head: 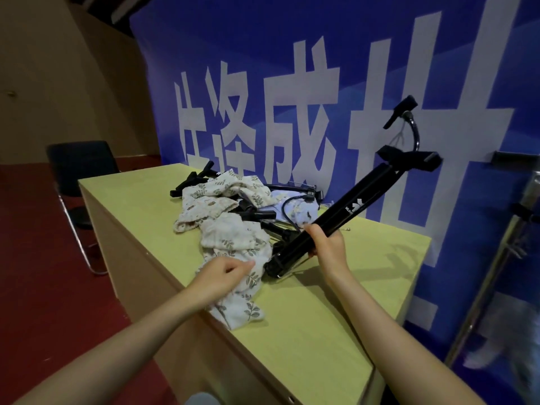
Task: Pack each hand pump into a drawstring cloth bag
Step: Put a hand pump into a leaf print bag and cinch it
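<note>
Right hand (pixel 324 241) clamped round pump (pixel 347 210) barrel, pump tilted, foot end low by near bag (pixel 233 258) on bench (pixel 321 317), left hand (pixel 225 273) pinching bag cloth; best find and spread the mouth first, then slide foot end in.

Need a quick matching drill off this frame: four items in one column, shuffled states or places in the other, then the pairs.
Column one:
1. right hand
2. left hand
3. black chair
4. held pump

Column two:
A. stands on the floor left of the table
B. pinches the leaf-print cloth bag
C. tilted, T-handle raised, base near the table
D. grips the pump barrel

Pairs: 1-D, 2-B, 3-A, 4-C
</note>
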### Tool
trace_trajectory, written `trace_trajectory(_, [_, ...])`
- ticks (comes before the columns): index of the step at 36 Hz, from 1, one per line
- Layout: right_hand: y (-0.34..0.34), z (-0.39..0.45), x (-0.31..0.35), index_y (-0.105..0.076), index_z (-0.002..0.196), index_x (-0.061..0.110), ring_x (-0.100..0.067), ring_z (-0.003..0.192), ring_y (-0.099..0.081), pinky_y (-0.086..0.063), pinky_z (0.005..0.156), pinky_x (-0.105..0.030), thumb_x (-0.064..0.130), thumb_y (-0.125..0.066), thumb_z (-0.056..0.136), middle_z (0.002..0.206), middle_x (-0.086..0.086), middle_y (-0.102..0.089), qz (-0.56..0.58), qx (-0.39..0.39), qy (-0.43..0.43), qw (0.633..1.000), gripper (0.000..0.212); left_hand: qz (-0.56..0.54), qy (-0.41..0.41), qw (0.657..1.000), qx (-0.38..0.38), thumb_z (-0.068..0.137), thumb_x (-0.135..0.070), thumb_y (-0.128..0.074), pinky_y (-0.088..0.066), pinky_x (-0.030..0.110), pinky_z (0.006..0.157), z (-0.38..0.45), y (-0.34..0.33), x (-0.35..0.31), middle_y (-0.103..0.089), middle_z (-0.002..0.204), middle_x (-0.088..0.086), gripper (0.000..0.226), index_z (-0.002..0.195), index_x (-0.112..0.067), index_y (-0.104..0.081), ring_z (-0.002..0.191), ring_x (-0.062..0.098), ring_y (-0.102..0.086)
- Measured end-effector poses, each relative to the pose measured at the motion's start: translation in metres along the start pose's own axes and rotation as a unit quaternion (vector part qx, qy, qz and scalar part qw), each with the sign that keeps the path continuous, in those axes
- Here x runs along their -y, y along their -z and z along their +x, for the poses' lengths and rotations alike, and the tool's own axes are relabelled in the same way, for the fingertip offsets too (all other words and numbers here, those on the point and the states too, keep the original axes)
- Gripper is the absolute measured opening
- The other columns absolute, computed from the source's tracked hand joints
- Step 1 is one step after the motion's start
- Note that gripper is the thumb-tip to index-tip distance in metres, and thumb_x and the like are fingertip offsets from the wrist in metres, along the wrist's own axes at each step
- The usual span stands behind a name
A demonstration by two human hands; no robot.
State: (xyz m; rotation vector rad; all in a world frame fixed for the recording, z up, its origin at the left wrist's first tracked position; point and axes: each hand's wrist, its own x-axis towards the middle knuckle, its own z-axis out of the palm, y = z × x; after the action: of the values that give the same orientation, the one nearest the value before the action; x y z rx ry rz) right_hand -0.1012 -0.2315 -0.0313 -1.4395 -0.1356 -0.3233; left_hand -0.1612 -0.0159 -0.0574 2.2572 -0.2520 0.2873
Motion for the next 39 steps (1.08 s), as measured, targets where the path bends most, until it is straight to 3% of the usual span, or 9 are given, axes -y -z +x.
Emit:
trace_trajectory(6, [0.006, -0.002, -0.004, -0.054, 0.077, 0.013, -0.017, 0.067, -0.056, -0.044, 0.059, -0.032, 0.016, -0.065, 0.085, 0.074, -0.005, -0.058, 0.026, -0.021, -0.008, 0.999, 0.014, -0.163, 0.151, 0.944, -0.244, 0.097, -0.052, -0.043, -0.039, 0.031, 0.053, 0.029, 0.025, -0.002, -0.047, 0.055, 0.005, 0.055, 0.079, -0.002, -0.057, 0.049, 0.022, -0.044])
trace_trajectory(10, [0.007, -0.006, -0.006, -0.056, 0.079, 0.012, -0.018, 0.068, -0.058, -0.046, 0.059, -0.031, 0.018, -0.065, 0.085, 0.075, -0.006, -0.060, 0.014, -0.022, -0.009, 1.000, 0.012, -0.331, 0.307, 0.876, -0.171, 0.093, -0.062, -0.043, -0.037, 0.023, 0.038, 0.047, 0.039, 0.018, -0.043, 0.059, 0.003, 0.057, 0.082, -0.007, -0.054, 0.041, 0.012, -0.039])
trace_trajectory(16, [0.008, -0.009, -0.003, -0.058, 0.082, 0.016, -0.023, 0.080, -0.066, -0.054, 0.073, -0.041, 0.025, -0.068, 0.083, 0.083, -0.007, -0.067, -0.014, -0.009, -0.015, 1.000, 0.013, -0.248, 0.393, 0.881, -0.084, 0.096, -0.041, -0.055, -0.036, 0.013, 0.032, 0.063, 0.041, 0.011, -0.042, 0.060, 0.002, 0.033, 0.084, -0.012, -0.050, 0.048, 0.011, -0.038])
trace_trajectory(19, [0.010, -0.011, -0.001, -0.061, 0.080, 0.019, -0.020, 0.082, -0.067, -0.054, 0.077, -0.042, 0.030, -0.069, 0.082, 0.086, -0.005, -0.070, -0.034, -0.010, -0.021, 0.999, 0.014, -0.259, 0.406, 0.869, -0.115, 0.099, -0.014, -0.052, -0.045, 0.016, 0.036, 0.064, 0.037, 0.010, -0.039, 0.065, 0.005, 0.023, 0.078, -0.006, -0.045, 0.054, 0.012, -0.038])
trace_trajectory(23, [0.013, -0.013, 0.000, -0.063, 0.080, 0.018, -0.019, 0.083, -0.067, -0.054, 0.078, -0.041, 0.032, -0.070, 0.082, 0.089, -0.006, -0.071, -0.042, -0.006, -0.031, 0.999, 0.015, -0.399, 0.356, 0.830, -0.159, 0.098, 0.002, -0.045, -0.051, 0.032, 0.082, 0.065, 0.039, 0.007, -0.054, 0.084, 0.012, 0.014, 0.111, -0.003, -0.046, 0.077, 0.019, -0.057])
trace_trajectory(26, [0.014, -0.015, 0.004, -0.063, 0.083, 0.016, -0.019, 0.084, -0.067, -0.054, 0.078, -0.040, 0.029, -0.069, 0.083, 0.091, -0.008, -0.071, -0.033, 0.001, -0.037, 0.999, 0.014, -0.438, 0.286, 0.821, -0.230, 0.094, 0.010, -0.039, -0.048, 0.035, 0.090, 0.065, 0.048, -0.012, -0.056, 0.093, 0.013, 0.026, 0.117, -0.002, -0.046, 0.098, 0.027, -0.058])
trace_trajectory(30, [0.016, -0.017, 0.010, -0.063, 0.085, 0.014, -0.021, 0.085, -0.066, -0.055, 0.077, -0.040, 0.025, -0.067, 0.085, 0.089, -0.008, -0.069, -0.004, 0.009, -0.047, 0.999, 0.012, -0.498, 0.195, 0.811, -0.236, 0.087, 0.010, -0.038, -0.052, 0.036, 0.088, 0.069, 0.072, -0.047, -0.058, 0.101, 0.015, 0.025, 0.104, -0.001, -0.052, 0.094, 0.027, -0.059])
trace_trajectory(35, [0.022, -0.018, 0.023, -0.059, 0.082, 0.012, -0.020, 0.076, -0.064, -0.051, 0.062, -0.030, 0.017, -0.061, 0.089, 0.081, -0.007, -0.064, 0.086, -0.012, -0.045, 0.995, 0.009, -0.410, 0.116, 0.893, -0.147, 0.092, -0.013, -0.055, -0.055, 0.027, 0.067, 0.060, 0.089, -0.103, -0.068, 0.094, 0.009, 0.015, 0.103, -0.007, -0.063, 0.083, 0.019, -0.066])
trace_trajectory(39, [0.027, -0.016, 0.050, -0.054, 0.082, 0.011, -0.011, 0.056, -0.058, -0.045, 0.049, -0.023, 0.012, -0.055, 0.093, 0.068, -0.001, -0.057, 0.193, -0.015, -0.038, 0.980, 0.011, -0.195, 0.050, 0.970, -0.133, 0.091, -0.021, -0.062, -0.054, 0.030, 0.075, 0.048, 0.089, -0.136, -0.073, 0.094, 0.007, 0.013, 0.099, -0.014, -0.071, 0.085, 0.018, -0.068])
